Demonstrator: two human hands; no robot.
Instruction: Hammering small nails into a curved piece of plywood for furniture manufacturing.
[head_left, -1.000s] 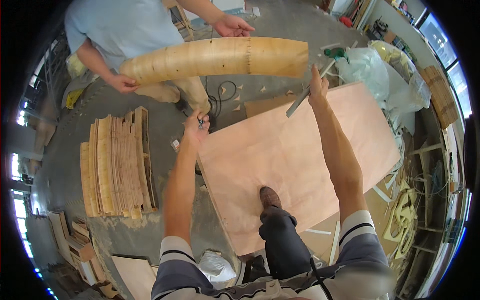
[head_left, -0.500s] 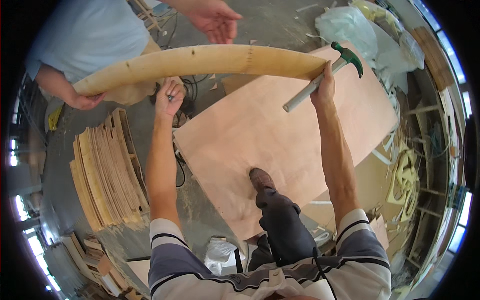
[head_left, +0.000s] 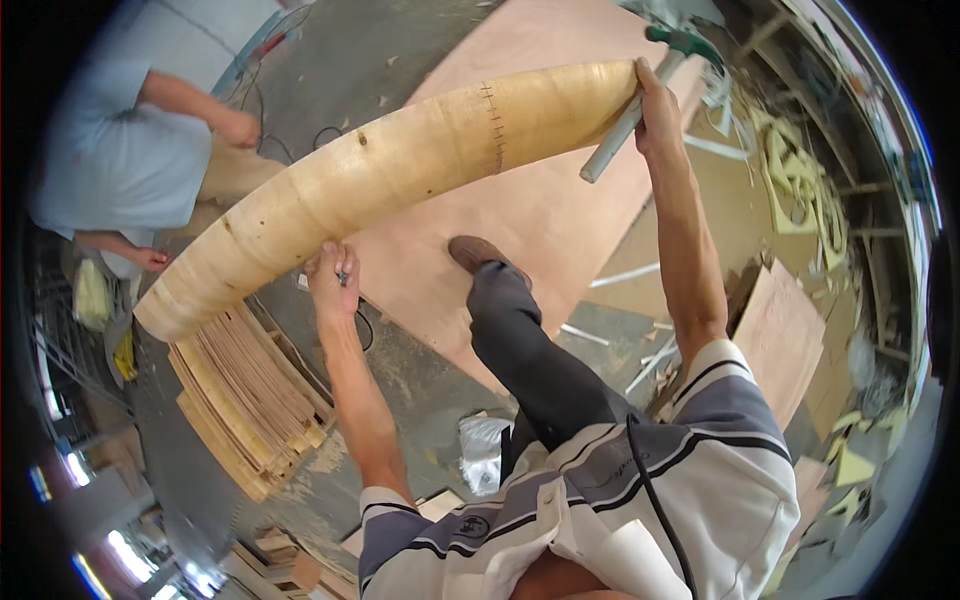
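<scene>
A long curved plywood panel (head_left: pixel 400 150), pale with a few knots and a row of dark staple-like marks across it, is held up in front of me. Its lower edge rests in my left hand (head_left: pixel 332 285), whose fingers are closed and also hold a small dark metal piece that I cannot make out. At the panel's right end my right hand (head_left: pixel 660 115) is wrapped round both that end and a claw hammer (head_left: pixel 612 145). The hammer has a green head and a pale handle, and it slants across the panel's end.
A co-worker (head_left: pixel 125 150) in a light blue shirt stands at the far left, beside the panel's left end. A stack of curved wooden strips (head_left: pixel 255 400) lies below that end. My shoe rests on a big plywood sheet (head_left: pixel 420 260). Yellow foam scraps (head_left: pixel 795 180) lie at the right.
The panel has turned, its left end swinging down and nearer over the stack. Both my hands moved with it. The co-worker's hands have come away from it or nearly so, and my view has shifted.
</scene>
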